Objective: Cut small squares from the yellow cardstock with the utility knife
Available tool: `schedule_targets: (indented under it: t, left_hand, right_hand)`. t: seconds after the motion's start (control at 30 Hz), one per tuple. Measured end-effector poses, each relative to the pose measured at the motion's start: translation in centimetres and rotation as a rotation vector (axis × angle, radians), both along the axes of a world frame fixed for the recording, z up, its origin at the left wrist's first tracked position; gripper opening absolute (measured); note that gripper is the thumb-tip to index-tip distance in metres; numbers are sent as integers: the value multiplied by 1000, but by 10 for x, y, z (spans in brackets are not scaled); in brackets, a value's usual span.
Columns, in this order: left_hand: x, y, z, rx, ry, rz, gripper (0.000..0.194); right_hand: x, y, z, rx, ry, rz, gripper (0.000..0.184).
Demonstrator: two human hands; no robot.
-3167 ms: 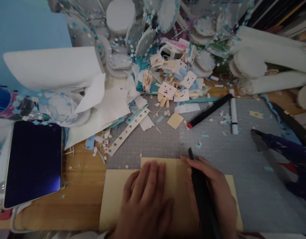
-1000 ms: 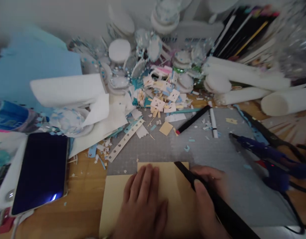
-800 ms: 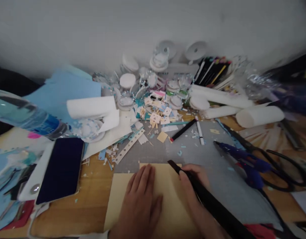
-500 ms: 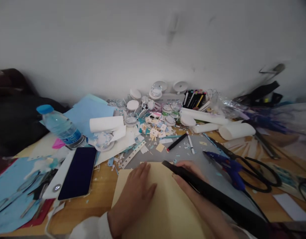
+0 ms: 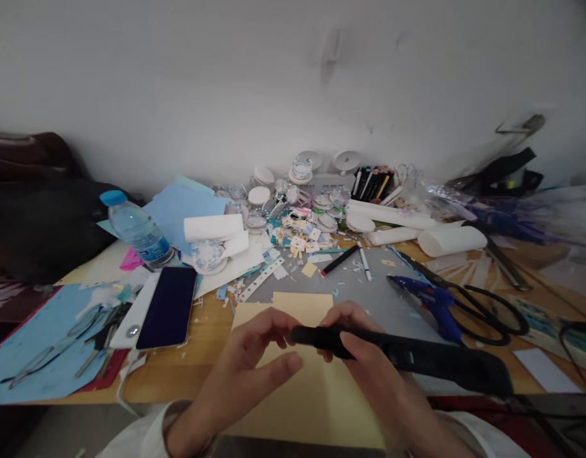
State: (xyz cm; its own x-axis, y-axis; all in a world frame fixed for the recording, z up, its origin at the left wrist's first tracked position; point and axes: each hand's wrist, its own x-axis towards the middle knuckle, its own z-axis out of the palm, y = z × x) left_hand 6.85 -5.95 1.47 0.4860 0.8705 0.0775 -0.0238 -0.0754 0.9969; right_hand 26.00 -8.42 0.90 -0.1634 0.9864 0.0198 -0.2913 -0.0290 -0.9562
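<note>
My right hand (image 5: pixel 369 356) wraps around a long black hair straightener (image 5: pixel 431 359), held roughly level above the desk with its tip to the left. Near that tip, my left hand (image 5: pixel 259 356) has its fingers curved and its thumb apart. The fingertips seem to meet the tip, but I cannot tell whether they press on it. Beneath both hands lies pale yellow paper (image 5: pixel 302 407), at the desk's front edge and partly over a grey mat (image 5: pixel 378 305).
On the right are a blue glue gun (image 5: pixel 426 296), large black scissors (image 5: pixel 493 312) and paper rolls (image 5: pixel 452 240). Paper scraps (image 5: pixel 299 242) and markers (image 5: pixel 340 259) lie ahead. A phone (image 5: pixel 166 308), water bottle (image 5: pixel 140 232) and eyeglasses (image 5: pixel 54 356) are on the left.
My left hand has lifted off the yellow paper and come to the straightener's tip. The straightener has turned from slanting to nearly level across my view. The view has shifted slightly.
</note>
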Motion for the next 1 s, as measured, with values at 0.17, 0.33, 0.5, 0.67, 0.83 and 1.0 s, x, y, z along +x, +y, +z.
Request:
schedule_targets:
  t: [0.17, 0.33, 0.5, 0.67, 0.83, 1.0]
  left_hand:
    - [4, -1, 7, -32, 92, 38, 29]
    - [-4, -4, 0, 53, 168, 78, 26]
    - [-17, -1, -18, 203, 298, 47, 17]
    - [-30, 7, -40, 496, 845, -32, 60]
    - [-25, -8, -69, 649, 1119, -182, 90]
    - [-19, -24, -81, 744, 1147, -131, 95]
  right_hand:
    - [8, -5, -2, 61, -253, 94, 23]
    - [18, -12, -17, 6, -217, 232, 39]
    - [31, -16, -30, -64, -105, 209, 44]
    - [59, -8, -40, -105, -160, -138, 45]
    - [67, 15, -45, 15, -509, -377, 33]
    - [48, 55, -55, 339, -897, -210, 18]
